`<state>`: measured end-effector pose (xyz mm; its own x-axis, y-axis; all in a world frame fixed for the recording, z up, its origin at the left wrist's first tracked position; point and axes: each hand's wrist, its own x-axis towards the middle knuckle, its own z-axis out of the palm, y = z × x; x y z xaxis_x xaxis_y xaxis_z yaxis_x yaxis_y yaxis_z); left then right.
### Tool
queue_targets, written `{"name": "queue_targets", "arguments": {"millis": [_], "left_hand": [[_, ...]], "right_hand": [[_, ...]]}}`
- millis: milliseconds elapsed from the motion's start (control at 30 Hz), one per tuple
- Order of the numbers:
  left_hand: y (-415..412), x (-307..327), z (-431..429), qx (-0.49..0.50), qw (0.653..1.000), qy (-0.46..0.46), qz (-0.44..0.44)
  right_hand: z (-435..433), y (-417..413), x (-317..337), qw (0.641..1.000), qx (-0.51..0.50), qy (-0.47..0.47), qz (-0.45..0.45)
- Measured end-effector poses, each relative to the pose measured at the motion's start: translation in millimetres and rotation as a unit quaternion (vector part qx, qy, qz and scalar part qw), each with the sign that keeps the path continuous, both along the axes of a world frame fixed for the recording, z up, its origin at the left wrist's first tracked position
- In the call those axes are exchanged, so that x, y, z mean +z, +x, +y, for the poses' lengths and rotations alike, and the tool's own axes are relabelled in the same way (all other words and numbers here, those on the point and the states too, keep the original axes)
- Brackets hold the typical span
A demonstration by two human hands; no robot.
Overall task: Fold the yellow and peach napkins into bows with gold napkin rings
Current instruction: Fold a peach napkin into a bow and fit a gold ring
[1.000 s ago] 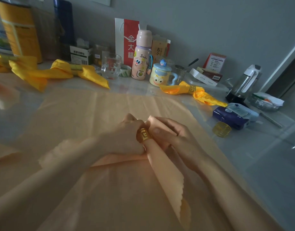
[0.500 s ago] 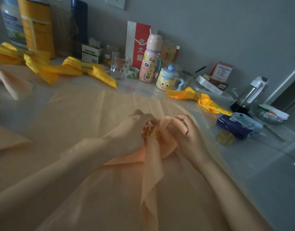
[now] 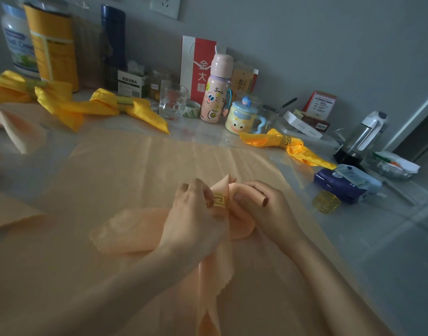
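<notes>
Nearest, a tail of the peach napkin (image 3: 213,287) hangs toward the viewer from the gold napkin ring (image 3: 219,202). Another tail lies flat to the ring's left on the peach cloth (image 3: 111,170) spread over the tabletop (image 3: 389,238). The left hand (image 3: 191,214) has its grip curled round the ring and the gathered napkin threaded through it. The right hand (image 3: 264,209), just right of the ring, pinches a loop of the same napkin between thumb and fingers. Well apart to the ring's right, a spare gold ring (image 3: 326,202) lies beside a blue tissue pack (image 3: 346,183). Beyond the ring to the right rests a finished yellow bow (image 3: 288,144); beyond it to the left lie two more yellow bows (image 3: 116,105). Farthest behind the ring stand a clear glass mug (image 3: 172,100), a capped pink bottle (image 3: 216,93) and a lidded cartoon mug (image 3: 241,118); the bottle and the lidded mug hide their contents
</notes>
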<state>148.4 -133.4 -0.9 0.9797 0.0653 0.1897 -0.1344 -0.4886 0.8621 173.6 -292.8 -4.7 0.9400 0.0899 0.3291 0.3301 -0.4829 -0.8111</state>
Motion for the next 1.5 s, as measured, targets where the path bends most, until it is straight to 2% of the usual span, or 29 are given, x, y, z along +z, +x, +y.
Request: {"name": "queue_targets", "arguments": {"millis": [200,333,433,500,567,600,767,900,1100,1300,1400,1500], "left_hand": [[-6,-9,-1,0.017,0.997,-0.037,-0.063],[-13,-7,3,0.015,0.99,0.113,-0.088],[-16,-6,2,-0.007,0.98,0.176,-0.091],[-15,-11,-1,-0.029,0.969,0.237,-0.072],[-11,-19,-5,-0.027,0.951,0.295,-0.089],[-10,-20,-6,-0.029,0.95,0.3,-0.083],[-1,-24,-10,-0.03,0.961,0.274,-0.024],[11,-22,-6,0.003,0.982,0.178,-0.07],[14,-24,-3,-0.003,0.984,0.101,-0.147],[23,-25,2,-0.062,0.979,0.107,-0.164],[28,-24,9,-0.059,0.981,0.09,-0.16],[27,-26,8,-0.059,0.975,0.114,-0.182]], "right_hand": [[2,-1,-1,1.0,-0.007,0.028,-0.003],[4,0,-2,0.997,-0.041,0.07,0.002],[4,0,-1,0.996,-0.055,0.072,0.003],[4,0,0,0.996,-0.051,0.076,0.01],[3,0,0,0.996,-0.029,0.076,0.023],[3,0,0,0.997,-0.017,0.071,0.03],[5,-1,2,0.997,0.02,0.044,0.059],[9,-3,2,0.997,0.024,0.02,0.07],[5,-5,6,0.992,0.017,0.07,0.105],[4,-6,9,0.987,0.022,0.086,0.134],[7,-6,6,0.99,-0.002,0.094,0.108],[10,-6,5,0.988,-0.033,0.128,0.077]]}}
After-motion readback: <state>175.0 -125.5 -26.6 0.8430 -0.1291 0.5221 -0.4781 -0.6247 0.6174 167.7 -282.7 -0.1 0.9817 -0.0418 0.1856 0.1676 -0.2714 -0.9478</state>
